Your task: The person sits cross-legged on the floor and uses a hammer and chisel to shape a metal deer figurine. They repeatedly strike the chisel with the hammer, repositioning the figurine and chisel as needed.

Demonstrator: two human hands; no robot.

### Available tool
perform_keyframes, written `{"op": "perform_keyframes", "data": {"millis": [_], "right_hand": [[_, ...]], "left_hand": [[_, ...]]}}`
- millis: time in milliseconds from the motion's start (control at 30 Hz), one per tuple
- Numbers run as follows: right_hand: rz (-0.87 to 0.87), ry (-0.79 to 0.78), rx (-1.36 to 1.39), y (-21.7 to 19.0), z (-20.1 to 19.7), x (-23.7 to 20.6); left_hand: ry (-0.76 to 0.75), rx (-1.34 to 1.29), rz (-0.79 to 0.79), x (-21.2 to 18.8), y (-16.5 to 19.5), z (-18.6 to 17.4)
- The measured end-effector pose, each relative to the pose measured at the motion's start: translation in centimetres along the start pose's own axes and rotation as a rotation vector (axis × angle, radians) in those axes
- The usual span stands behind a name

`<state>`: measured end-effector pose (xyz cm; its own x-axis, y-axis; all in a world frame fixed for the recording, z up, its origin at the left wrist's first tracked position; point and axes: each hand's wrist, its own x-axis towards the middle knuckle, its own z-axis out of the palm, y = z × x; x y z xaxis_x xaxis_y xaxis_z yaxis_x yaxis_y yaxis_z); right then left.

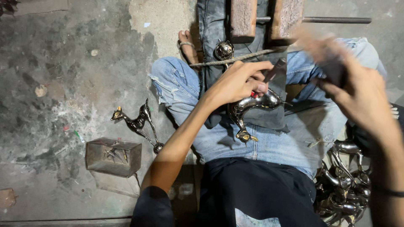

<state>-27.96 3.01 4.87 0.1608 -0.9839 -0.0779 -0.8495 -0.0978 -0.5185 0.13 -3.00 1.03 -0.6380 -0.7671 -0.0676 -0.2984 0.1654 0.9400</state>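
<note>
Polished silvery metal catches my eye first: a small deer figurine (252,110) lies across my lap on a dark cloth (269,117), its head hanging down toward my waist and its body under my left hand (240,82). My left fingers (257,87) are clenched around a dark chisel-like tool (275,70) with a bit of red showing at the grip, its lower end set against the figurine's back. My right hand (349,80) is raised to the right and above, blurred, with its fingers wrapped around something dark (334,69) that I cannot make out. Just above my left hand a ribbed steel rod (231,59) runs slantwise across the cloth, and a shiny metal ball (224,50) sits beside it. Farther up, two rusty reddish blocks (243,17) stand side by side with a threaded bar (336,19) passing out to the right. I see blue jeans (261,145), torn at the left knee, and a bare foot (187,44) resting on the concrete floor (63,75). On the floor to my left stands a second deer figurine (136,122), upright on thin legs, well apart from the one in my lap, and just beside it sits a small open metal box (113,156). At my right hip a heap of similar shiny figurines (343,185) lies piled together.
</note>
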Motion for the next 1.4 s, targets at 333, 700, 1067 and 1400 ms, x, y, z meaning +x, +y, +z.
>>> {"op": "perform_keyframes", "data": {"millis": [333,700,1067,1400], "right_hand": [[0.043,-0.109,-0.072,-0.4,0.9,-3.5],[0.193,0.018,0.071,-0.8,0.3,-3.2],[-0.133,0.030,-0.013,1.3,1.0,-1.1],[0.009,-0.115,0.106,1.2,-0.6,3.6]], "left_hand": [[-0.252,-0.058,0.044,1.8,-0.9,-0.5],[-0.276,-0.087,-0.022,2.3,-0.8,-1.5],[-0.281,0.035,0.016,2.5,-1.3,-1.5],[0.013,-0.076,-0.053,0.6,-0.4,-0.5]]}}
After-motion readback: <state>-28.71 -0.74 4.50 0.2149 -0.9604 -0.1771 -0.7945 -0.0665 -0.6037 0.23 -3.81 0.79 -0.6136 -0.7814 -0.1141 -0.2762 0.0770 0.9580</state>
